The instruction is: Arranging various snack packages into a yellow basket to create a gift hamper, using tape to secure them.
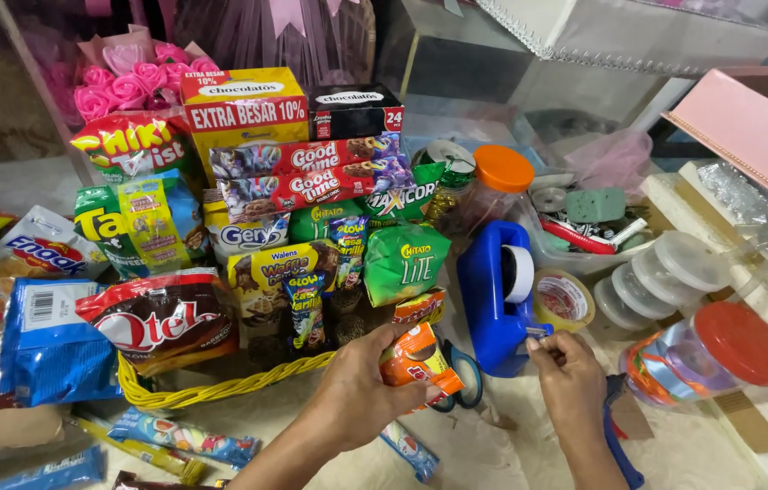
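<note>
A: Left hand (361, 386) is wrapped round an orange packet (418, 361), just beside the yellow basket (186, 392)

B: Right hand (565, 370) pinches tape at the blue dispenser (495, 299); scissors (464, 377) lie under the packet

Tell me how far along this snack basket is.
Done: the yellow wicker basket is already stacked with snack packs. In hand: the left hand holds a small orange packet, and the right hand pulls tape at the blue tape dispenser. Left: loose blue wrapped snacks lie outside the basket.
</note>
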